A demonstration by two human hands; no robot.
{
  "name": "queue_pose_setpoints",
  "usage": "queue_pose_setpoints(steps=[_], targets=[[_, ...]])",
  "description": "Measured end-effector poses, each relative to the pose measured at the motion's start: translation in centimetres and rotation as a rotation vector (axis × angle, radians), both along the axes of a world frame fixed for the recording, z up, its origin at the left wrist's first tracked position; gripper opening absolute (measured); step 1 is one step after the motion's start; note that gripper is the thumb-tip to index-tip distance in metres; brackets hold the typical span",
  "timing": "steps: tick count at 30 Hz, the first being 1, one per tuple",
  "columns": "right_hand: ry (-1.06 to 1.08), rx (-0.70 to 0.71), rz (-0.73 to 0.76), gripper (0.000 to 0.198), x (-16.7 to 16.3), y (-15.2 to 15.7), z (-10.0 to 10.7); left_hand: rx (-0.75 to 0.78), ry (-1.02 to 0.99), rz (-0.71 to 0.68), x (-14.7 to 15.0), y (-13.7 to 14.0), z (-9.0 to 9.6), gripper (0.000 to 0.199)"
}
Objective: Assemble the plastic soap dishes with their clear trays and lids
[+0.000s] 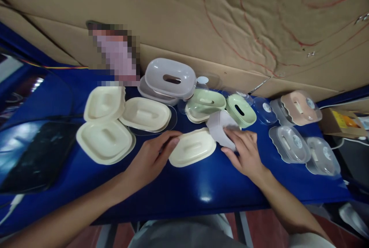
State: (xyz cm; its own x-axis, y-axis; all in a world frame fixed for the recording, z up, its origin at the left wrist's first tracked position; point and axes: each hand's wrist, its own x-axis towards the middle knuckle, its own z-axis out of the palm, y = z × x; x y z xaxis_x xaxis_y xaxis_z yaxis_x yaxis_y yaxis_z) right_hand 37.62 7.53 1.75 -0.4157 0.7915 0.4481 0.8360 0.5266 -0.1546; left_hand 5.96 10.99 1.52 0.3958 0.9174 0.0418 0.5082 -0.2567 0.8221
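Observation:
In front of me, a cream plastic tray with a raised bar in its middle rests on the blue table. My left hand pinches the tray's left end between thumb and fingers. My right hand is closed around a pale lilac plastic cover, tilted on its side against the tray's right end. Behind the cover stand a green slotted cover, seated on a cream tray, and another green slotted cover. A large grey slotted cover leans behind them.
Several cream trays lie at the left beside a dark flat device. On the right stand clear-lidded boxes, one peach and two grey. A cardboard wall borders the blue tabletop at the back.

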Motion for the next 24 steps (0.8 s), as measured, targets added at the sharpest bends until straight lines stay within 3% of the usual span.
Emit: queue_pose_setpoints(steps=[2,8,13,16,24], targets=[[0.005,0.017,0.01,0.063,0.2,0.1,0.1,0.029,0.031,-0.001,0.1,0.1,-0.3,0.039],[-0.104,-0.073,0.133,0.068,-0.3,-0.3,0.0,0.457,0.182,-0.127,0.4,-0.8,-1.2,0.059],[-0.138,-0.085,0.192,0.055,-1.4,-0.3,-0.4,0.474,0.249,-0.213,0.7,-1.4,-2.3,0.078],[-0.174,-0.114,0.259,0.049,-1.9,-0.4,-0.6,0.568,0.283,-0.214,0.7,-1.4,-2.5,0.072],[-0.312,-0.064,0.314,0.044,-3.0,-1.6,-1.1,0.741,0.437,-0.438,0.4,-1.2,-2.1,0.044]])
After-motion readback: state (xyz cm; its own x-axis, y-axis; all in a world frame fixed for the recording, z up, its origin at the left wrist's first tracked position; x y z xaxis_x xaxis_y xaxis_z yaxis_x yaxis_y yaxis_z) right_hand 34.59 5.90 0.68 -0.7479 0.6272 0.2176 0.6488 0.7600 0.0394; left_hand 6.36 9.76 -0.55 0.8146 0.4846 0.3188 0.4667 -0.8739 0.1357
